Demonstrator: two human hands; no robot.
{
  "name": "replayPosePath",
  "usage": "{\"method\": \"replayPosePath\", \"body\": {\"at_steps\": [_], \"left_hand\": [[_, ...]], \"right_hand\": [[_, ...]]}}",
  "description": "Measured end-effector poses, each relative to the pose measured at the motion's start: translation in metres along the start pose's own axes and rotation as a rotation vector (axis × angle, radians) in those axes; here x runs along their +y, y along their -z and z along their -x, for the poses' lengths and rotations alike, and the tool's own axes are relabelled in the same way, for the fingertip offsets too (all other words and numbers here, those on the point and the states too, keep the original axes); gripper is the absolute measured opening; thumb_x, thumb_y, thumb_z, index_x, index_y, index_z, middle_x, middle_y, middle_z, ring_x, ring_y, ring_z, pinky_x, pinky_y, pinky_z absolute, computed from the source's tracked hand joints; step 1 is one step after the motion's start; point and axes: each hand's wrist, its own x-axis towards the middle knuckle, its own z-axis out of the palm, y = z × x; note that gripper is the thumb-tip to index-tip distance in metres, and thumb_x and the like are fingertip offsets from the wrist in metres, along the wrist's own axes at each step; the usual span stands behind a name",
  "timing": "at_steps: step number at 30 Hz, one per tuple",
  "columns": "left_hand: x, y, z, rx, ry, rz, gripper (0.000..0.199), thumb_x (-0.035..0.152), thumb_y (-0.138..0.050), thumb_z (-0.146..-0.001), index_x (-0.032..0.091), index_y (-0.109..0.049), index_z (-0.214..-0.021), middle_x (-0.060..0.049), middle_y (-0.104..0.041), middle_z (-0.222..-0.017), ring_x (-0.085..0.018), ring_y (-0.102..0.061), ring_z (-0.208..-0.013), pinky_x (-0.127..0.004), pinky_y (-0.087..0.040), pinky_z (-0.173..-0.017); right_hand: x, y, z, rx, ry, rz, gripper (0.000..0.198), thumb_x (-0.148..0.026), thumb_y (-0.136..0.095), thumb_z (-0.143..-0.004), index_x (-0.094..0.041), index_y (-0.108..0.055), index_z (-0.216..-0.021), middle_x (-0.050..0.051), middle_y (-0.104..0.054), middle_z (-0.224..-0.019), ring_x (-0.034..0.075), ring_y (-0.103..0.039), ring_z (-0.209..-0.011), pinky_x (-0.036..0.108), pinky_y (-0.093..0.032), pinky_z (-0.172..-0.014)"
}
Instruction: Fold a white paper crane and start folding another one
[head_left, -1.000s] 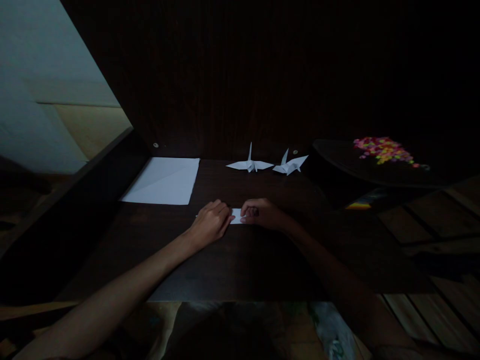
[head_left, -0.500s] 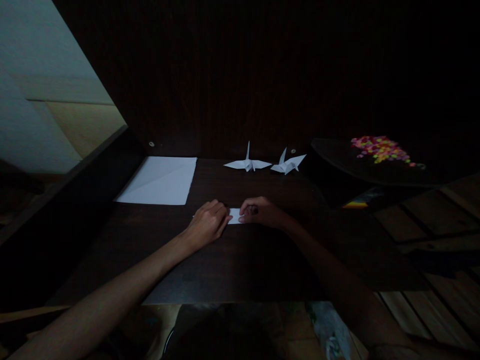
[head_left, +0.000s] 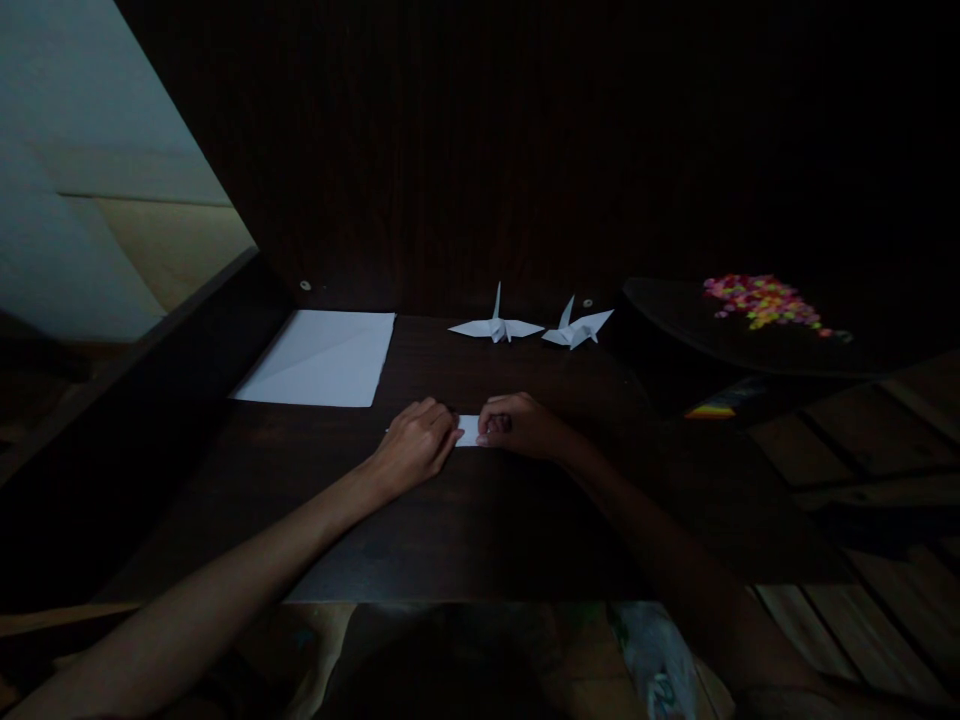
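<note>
Hardly changed over the past second: still holding the narrow white paper (head_left: 469,431) on the dark wooden desk (head_left: 420,545) between left hand (head_left: 420,438) and right hand (head_left: 522,424), in front of two origami cranes (head_left: 496,329). Pinching its right end with curled fingers; covering the left with bent ones, cannot tell whether gripping. Likely pressing in place, not repositioning.

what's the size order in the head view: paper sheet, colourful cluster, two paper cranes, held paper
1. Paper sheet
2. Colourful cluster
3. Left paper crane, right paper crane: too alike to rank
4. Held paper, visible part only; the rest is hidden
</note>
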Motion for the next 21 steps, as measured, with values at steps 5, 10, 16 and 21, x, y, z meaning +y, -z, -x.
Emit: {"method": "replayPosePath", "body": {"at_steps": [5, 10, 16, 21], "left_hand": [[-0.001, -0.001, 0.0, 0.011, 0.013, 0.017, 0.022, 0.027, -0.044, -0.097, 0.015, -0.06, -0.087, -0.008, -0.063, -0.084, -0.022, -0.055, -0.08, -0.036, -0.046, -0.074], [-0.001, -0.001, 0.0, 0.005, 0.02, 0.039, 0.02, 0.027, -0.045, -0.096, 0.016, -0.06, -0.089, -0.009, -0.063, -0.086, -0.022, -0.056, -0.082, -0.036, -0.047, -0.076], [-0.002, -0.001, 0.0, 0.001, 0.022, 0.056, 0.019, 0.026, -0.046, -0.095, 0.016, -0.059, -0.086, -0.009, -0.062, -0.084, -0.022, -0.055, -0.081, -0.036, -0.047, -0.074], [-0.002, -0.001, 0.0, 0.001, 0.02, 0.05, 0.022, 0.028, -0.044, -0.096, 0.015, -0.06, -0.086, -0.009, -0.063, -0.085, -0.022, -0.055, -0.081, -0.037, -0.047, -0.075]], "right_hand": [[0.0, 0.002, -0.001, 0.0, -0.02, -0.008, 0.005, -0.019, -0.07, -0.073, -0.015, -0.068, -0.072, -0.002, -0.056, -0.066, 0.009, -0.049, -0.059, 0.021, -0.037, -0.056], [-0.002, 0.0, -0.003, 0.0, -0.099, -0.03, 0.016, -0.03, -0.068, -0.079, -0.015, -0.067, -0.073, -0.002, -0.058, -0.066, 0.01, -0.05, -0.059, 0.022, -0.036, -0.056], [-0.004, -0.01, -0.006, 0.043, -0.086, 0.064, 0.023, -0.026, -0.083, -0.064, -0.016, -0.063, -0.07, -0.005, -0.053, -0.063, 0.008, -0.047, -0.057, 0.021, -0.033, -0.057], [-0.006, -0.009, -0.005, 0.04, -0.066, 0.081, 0.015, -0.017, -0.078, -0.067, -0.016, -0.063, -0.068, -0.005, -0.053, -0.065, 0.009, -0.047, -0.058, 0.021, -0.032, -0.058]]}}
